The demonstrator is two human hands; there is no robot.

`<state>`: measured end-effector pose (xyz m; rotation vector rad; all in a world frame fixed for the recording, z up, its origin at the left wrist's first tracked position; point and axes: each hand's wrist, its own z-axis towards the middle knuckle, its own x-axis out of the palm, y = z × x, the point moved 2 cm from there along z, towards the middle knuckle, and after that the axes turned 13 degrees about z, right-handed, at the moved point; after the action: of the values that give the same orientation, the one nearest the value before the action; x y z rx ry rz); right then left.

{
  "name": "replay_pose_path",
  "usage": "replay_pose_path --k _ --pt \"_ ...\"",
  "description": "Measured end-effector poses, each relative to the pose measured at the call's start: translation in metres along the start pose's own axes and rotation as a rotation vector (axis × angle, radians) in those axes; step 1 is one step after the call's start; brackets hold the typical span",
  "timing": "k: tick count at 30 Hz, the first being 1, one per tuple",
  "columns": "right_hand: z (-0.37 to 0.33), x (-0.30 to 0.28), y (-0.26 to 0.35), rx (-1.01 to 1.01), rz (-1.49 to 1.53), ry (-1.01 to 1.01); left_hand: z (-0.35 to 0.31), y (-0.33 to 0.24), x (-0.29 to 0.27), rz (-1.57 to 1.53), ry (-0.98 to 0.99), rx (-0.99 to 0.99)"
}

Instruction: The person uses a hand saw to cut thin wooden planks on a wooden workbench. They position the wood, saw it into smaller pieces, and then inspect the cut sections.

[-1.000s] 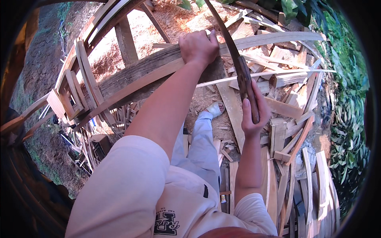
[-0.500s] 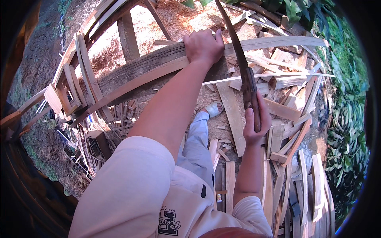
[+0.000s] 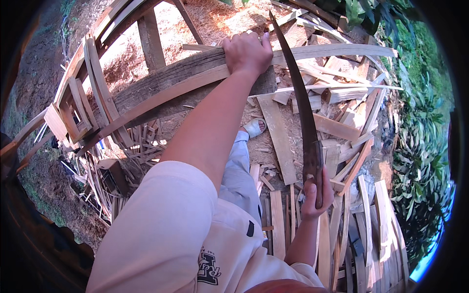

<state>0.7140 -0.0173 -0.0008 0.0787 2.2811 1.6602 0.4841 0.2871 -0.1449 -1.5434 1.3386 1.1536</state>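
Note:
My left hand [image 3: 248, 53] is closed over a long pale plank [image 3: 181, 90], its fingers curled at the upper edge. Under and behind that plank lies a dark weathered board [image 3: 146, 85]. In my right hand [image 3: 320, 196] is the brown handle of a handsaw [image 3: 299, 83] with a long, dark, tapering blade. The blade points away from me and crosses the plank just right of my left hand. Whether its teeth touch the wood I cannot tell.
Offcuts [image 3: 337, 129] and strips pile up on the right. Upright boards [image 3: 277, 219] stand near my right forearm. Sawdust [image 3: 210, 19] covers the ground beyond. A wooden frame [image 3: 95, 97] rises at left, and leafy plants [image 3: 420, 141] line the right side. My sandalled foot [image 3: 255, 128] is below the plank.
My right hand has drawn the saw back toward me, so its tip now shows in full. The left hand keeps its grip on the plank. The whole view has shifted slightly.

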Motion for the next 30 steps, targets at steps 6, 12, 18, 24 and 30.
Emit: replay_pose_path --k 6,12,18,24,30 --pt "-0.027 -0.016 0.059 0.019 -0.135 0.072 0.002 0.005 -0.002 -0.037 -0.001 0.037" --pt "0.066 0.037 0.043 -0.052 -0.049 0.120 -0.001 0.006 0.008 -0.045 -0.101 0.080" --pt "0.179 0.121 0.023 -0.150 0.034 0.139 0.002 0.005 0.011 -0.049 -0.092 0.072" --pt "0.165 0.127 0.003 -0.060 0.245 0.177 0.002 0.002 0.006 -0.019 -0.097 0.027" --pt "0.177 0.111 0.000 -0.051 0.134 0.183 0.002 0.001 0.004 -0.003 -0.103 0.002"
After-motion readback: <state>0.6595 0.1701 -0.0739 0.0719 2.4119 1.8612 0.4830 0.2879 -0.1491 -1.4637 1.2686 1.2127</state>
